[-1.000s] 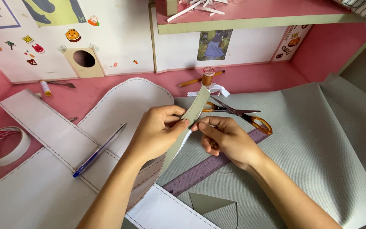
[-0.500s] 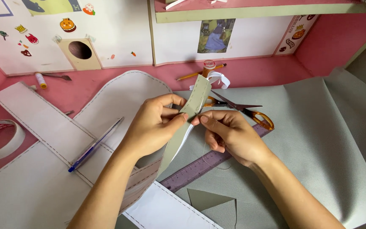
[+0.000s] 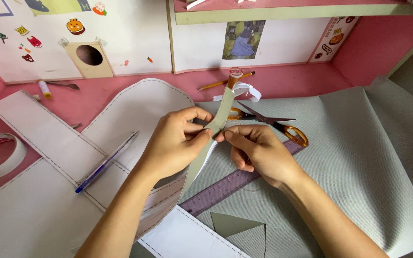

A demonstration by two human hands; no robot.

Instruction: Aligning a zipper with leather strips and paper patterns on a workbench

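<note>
A grey fabric strip [image 3: 217,125] is held upright above the pink table [image 3: 283,81], pinched between the left hand [image 3: 180,141] and right hand [image 3: 256,150]. Thin thread trails below, so hand-stitching seems underway; the next stitch needs a steady pinch.

Small cartoon stickers [image 3: 75,26] in orange, red and green dot the white back wall at upper left, a rectangular blue-green picture [image 3: 243,39] hangs at its centre, and a slanted white sticker sheet [image 3: 334,39] with orange and red figures leans at right.
</note>
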